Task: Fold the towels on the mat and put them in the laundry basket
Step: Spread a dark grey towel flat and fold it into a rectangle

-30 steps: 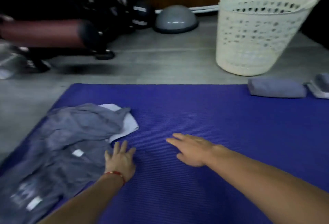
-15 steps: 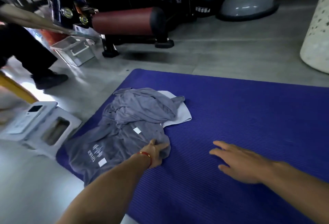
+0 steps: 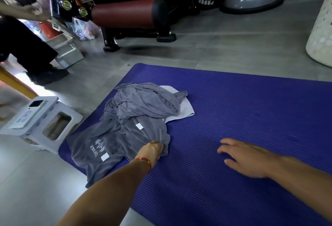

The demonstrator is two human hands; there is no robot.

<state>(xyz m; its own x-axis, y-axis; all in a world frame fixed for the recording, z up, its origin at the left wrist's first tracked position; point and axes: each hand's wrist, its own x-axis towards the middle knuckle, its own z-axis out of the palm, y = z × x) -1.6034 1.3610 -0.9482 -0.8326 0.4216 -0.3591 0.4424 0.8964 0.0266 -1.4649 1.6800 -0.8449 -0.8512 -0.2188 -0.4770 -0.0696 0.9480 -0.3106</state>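
Since the earlier views, the left hand (image 3: 152, 149) has advanced from the ribbed purple foam mat (image 3: 251, 118) onto the crumpled grey towel (image 3: 129, 132), its fingers now bunching the near edge. The right hand (image 3: 246, 157) has spread wider, and the view has swung left.

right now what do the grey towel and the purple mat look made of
Grey towel: soft matte cloth, likely microfibre or terry, since it drapes and bunches where the left hand grips it. Purple mat: looks like matte foam, with fine ribs across it.
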